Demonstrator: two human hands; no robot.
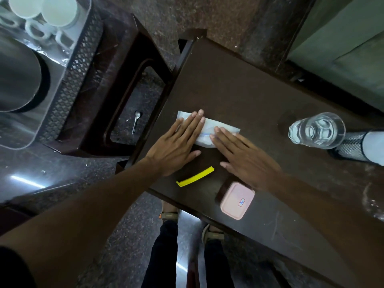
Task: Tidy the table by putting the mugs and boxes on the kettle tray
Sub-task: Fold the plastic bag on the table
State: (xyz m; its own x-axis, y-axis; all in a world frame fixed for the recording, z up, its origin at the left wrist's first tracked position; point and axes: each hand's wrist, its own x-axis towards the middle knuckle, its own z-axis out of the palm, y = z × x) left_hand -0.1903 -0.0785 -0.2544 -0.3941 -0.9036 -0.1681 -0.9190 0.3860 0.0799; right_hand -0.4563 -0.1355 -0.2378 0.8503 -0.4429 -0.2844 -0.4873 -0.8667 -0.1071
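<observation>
White ceramic mugs [43,11] sitting on the clear plastic kettle tray [83,28] at upper left, pink rectangular lidded box [236,201] lying lower centre on the dark wooden table [239,84], left hand [176,145] and right hand [247,161] pressing flat, fingers straight, gripping nothing, on a white folded packet [209,128] mid-frame, yellow plastic strip [196,176] lying just below.

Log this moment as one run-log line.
left hand: flat on white packet | right hand: flat on packet | pink box: on table | mugs: on tray
</observation>
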